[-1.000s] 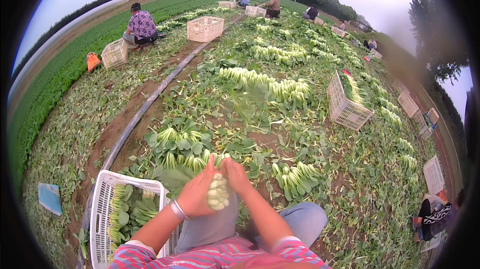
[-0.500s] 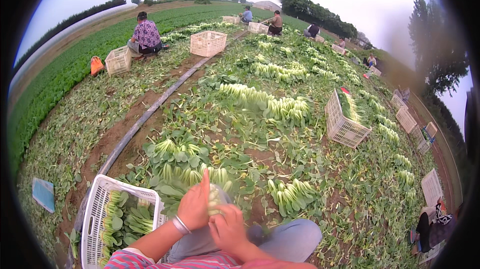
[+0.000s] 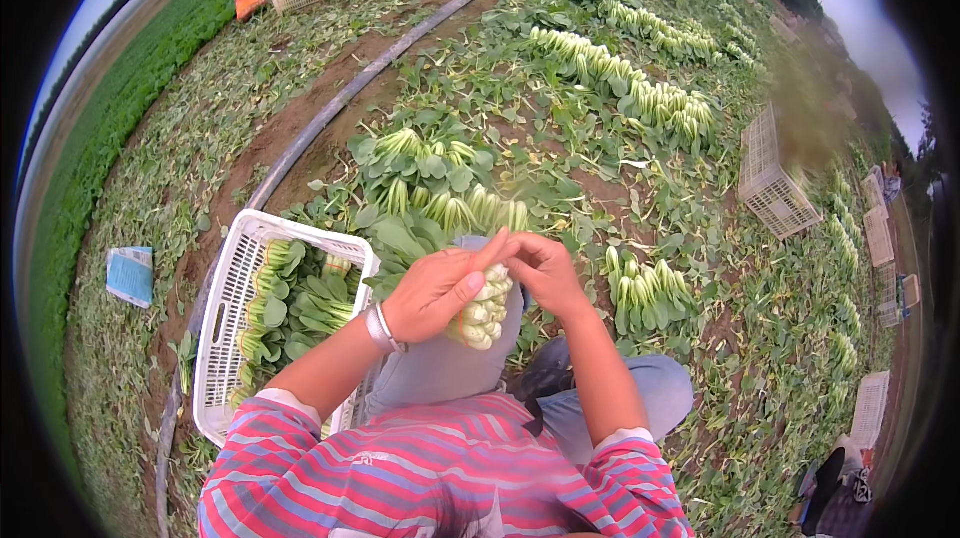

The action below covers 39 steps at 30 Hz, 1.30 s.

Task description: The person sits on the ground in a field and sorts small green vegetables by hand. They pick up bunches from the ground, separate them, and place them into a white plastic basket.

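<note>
A bunch of bok choy (image 3: 483, 310) rests over my thigh, its pale stem ends toward me and its leaves pointing away to the left. My left hand (image 3: 435, 293), a bracelet at its wrist, is wrapped over the bunch. Against the left fingertips, my right hand (image 3: 543, 273) has its fingers pinched together; what they hold, if anything, is too small to make out. Just left of my leg stands a white plastic crate (image 3: 222, 313) with bunches of bok choy (image 3: 325, 308) inside.
More bok choy (image 3: 470, 208) lies in a row beyond my hands, and a small pile (image 3: 648, 293) to the right. A black hose (image 3: 330, 108) runs along the ground. Plastic crates (image 3: 775, 178) stand about. A blue packet (image 3: 130, 276) lies at left.
The view has tipped downward, bringing my lap and sleeves into sight. My left index finger has lowered from pointing up, and my right hand has risen to the left fingertips.
</note>
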### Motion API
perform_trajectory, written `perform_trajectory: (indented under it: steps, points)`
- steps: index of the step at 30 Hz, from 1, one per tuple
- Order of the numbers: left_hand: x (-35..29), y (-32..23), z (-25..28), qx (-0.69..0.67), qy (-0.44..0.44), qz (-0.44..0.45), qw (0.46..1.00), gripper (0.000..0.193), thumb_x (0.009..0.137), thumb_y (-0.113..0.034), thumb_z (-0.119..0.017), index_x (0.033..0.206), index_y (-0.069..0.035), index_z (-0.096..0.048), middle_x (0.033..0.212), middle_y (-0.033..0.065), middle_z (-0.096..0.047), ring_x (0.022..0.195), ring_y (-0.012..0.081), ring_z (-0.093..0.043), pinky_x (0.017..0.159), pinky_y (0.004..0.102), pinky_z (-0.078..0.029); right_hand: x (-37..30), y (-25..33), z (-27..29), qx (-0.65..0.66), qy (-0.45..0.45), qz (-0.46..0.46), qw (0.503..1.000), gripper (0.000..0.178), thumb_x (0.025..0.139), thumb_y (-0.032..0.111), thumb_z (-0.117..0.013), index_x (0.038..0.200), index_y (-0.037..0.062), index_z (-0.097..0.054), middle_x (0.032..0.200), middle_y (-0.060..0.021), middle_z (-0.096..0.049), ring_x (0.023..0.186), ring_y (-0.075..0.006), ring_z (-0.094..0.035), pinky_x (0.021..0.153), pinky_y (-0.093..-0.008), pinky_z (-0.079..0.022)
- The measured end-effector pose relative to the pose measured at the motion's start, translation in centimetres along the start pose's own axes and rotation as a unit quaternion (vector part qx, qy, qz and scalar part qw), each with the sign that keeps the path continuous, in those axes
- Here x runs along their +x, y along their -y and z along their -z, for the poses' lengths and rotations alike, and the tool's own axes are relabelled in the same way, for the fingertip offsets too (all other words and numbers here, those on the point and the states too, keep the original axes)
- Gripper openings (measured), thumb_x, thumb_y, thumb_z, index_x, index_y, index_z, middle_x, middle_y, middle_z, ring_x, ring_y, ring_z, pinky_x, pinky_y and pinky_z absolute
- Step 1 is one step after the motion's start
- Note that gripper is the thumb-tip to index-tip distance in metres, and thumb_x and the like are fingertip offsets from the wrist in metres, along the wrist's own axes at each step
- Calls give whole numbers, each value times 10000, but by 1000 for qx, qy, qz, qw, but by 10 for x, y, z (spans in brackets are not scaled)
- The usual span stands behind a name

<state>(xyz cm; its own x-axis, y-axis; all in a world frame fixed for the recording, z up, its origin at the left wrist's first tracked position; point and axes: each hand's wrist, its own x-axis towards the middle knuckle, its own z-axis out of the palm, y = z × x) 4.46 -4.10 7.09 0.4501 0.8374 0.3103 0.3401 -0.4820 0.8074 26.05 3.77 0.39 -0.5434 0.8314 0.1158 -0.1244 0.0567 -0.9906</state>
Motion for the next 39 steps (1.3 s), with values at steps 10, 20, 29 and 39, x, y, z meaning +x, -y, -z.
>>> perform_trajectory:
  steps: [10, 20, 29, 39]
  points:
    - [-30, 11, 3, 46, -130, 46, 989, 315, 1051, -232, -541, 1179, -16, -732, 953, 178, -715, 903, 382, -676, 808, 458, -523, 7, 5, -26, -302, -7, 160, 940, 169, 870, -78, -700, 1001, 30, -696, 887, -93, -697, 748, -202, -663, 692, -315, -526]
    - [-111, -6, 35, 230, -50, 30, 972, 1069, 635, -395, -956, 1508, -89, -420, 1359, 90, -605, 1289, 338, -581, 1193, 566, -349, 10, 4, -36, -119, 117, -97, 981, 142, 1015, 141, -694, 1018, -1, -698, 916, -21, -700, 837, -109, -631, 792, -256, -495]
    - [-251, 168, 140, 409, -82, 146, 897, 1045, 513, -279, -973, 1445, -162, -514, 1335, 68, -620, 1288, 297, -579, 1187, 485, -376, -66, -85, 6, -105, -51, -313, 942, 169, 1046, 167, -668, 1103, 12, -708, 950, -33, -720, 866, -126, -661, 800, -286, -534]
    - [-247, 341, 45, 201, -10, 325, 924, 1041, 539, -176, -920, 1492, -241, -506, 1465, 66, -572, 1448, 316, -457, 1274, 604, -114, -95, -105, 51, -82, -118, -393, 908, 217, 1039, 185, -686, 1161, 8, -711, 1003, -46, -735, 931, -127, -682, 821, -287, -556]
